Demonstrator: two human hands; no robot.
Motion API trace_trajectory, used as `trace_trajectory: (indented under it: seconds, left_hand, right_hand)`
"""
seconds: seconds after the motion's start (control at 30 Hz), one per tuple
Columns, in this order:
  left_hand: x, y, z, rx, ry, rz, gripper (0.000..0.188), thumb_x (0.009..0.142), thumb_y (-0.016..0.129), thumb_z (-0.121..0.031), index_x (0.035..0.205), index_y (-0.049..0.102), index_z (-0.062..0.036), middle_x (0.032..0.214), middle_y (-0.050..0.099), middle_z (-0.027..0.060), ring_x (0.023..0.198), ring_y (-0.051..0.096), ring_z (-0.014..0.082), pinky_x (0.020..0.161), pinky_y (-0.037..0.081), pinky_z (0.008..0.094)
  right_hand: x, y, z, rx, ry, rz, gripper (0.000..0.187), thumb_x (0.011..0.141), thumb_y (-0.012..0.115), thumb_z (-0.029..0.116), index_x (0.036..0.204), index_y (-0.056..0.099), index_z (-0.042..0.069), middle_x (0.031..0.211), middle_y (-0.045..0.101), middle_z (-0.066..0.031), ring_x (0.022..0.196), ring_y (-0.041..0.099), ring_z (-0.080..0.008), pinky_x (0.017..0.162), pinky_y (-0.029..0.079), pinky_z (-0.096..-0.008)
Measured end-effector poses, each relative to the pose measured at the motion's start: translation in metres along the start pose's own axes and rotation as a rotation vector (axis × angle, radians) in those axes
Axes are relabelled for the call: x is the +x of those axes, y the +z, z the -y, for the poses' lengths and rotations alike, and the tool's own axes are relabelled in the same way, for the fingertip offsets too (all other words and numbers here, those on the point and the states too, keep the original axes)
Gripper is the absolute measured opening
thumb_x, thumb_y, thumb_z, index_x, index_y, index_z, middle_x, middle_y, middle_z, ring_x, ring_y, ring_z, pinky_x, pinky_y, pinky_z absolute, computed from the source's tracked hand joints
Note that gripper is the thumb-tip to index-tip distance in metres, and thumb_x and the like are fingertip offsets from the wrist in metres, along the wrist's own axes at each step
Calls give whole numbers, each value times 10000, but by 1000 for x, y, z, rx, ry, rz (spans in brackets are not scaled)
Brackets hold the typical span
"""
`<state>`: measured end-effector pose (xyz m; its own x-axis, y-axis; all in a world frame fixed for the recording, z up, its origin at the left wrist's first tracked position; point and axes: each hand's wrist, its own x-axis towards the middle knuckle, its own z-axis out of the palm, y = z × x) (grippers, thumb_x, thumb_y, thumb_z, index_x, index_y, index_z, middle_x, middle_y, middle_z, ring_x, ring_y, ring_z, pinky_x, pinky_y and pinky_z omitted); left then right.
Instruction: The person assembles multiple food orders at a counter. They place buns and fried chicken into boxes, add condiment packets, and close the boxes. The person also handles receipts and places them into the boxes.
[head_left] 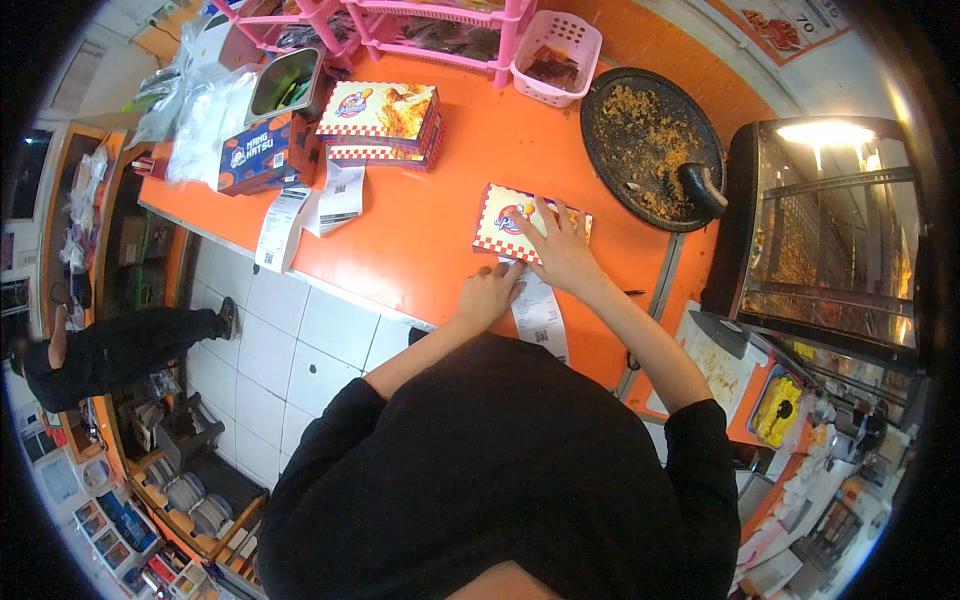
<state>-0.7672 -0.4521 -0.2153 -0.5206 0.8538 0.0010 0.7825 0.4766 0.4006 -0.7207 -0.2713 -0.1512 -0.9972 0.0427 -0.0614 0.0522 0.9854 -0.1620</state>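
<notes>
A small carton box (493, 236) with a yellow top and red checkered edges lies on the orange counter in front of me. My right hand (560, 248) rests across its lid, fingers spread. At the near edge of the box, my left hand (487, 297) has its fingers bent in against the upper end of a printed paper receipt (540, 318). That receipt hangs toward me from the box's front side. Exactly how the left fingertips grip the paper is partly hidden.
Stacked similar boxes (378, 112), a blue box (262, 155) and more receipts (283, 230) are at left. A pink basket (557, 58), a crumb-covered black round tray (655, 150) and a lit glass cabinet (830, 220) stand farther back and right. Another person (120, 355) is at far left.
</notes>
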Motion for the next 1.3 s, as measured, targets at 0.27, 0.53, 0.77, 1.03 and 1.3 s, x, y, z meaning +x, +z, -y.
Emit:
trace_trajectory:
  seconds: [0.27,0.53,0.77,1.03,1.3]
  left_hand:
    - [-5,1,0,-7,36,-96,415,906,608,-416,1248,567,-183,921,656,72,704,676,282,540,561,403]
    - [-2,-1,-3,33,10,-46,442,926,580,-426,1288,537,-176,896,669,79,635,677,278,527,556,402]
    - [0,6,2,35,-4,-30,445,913,596,-433,1292,529,-210,837,664,72,592,668,277,488,541,398]
    - [-7,-12,3,-67,52,21,368,931,579,-362,1242,563,-166,924,680,106,697,678,287,576,562,393]
    - [55,-65,21,-148,230,-253,490,895,591,-295,1334,520,-89,1305,519,147,1288,423,357,1075,377,477]
  right_hand:
    - [0,0,-1,3,0,8,949,744,784,288,1527,249,303,1530,235,-240,1353,281,-529,987,301,-762]
    - [1,2,0,4,8,-12,932,739,772,271,1520,265,318,1528,258,-229,1345,297,-512,986,277,-768]
    - [1,1,-2,1,-2,-15,890,761,754,319,1515,283,323,1522,279,-229,1340,315,-506,999,260,-767]
    - [1,11,3,-89,26,-40,883,772,731,333,1525,271,323,1543,250,-228,1345,312,-509,1006,251,-761]
    - [-4,18,8,-137,62,-8,775,773,725,329,1470,392,258,1580,166,-204,1414,191,-500,1050,198,-744]
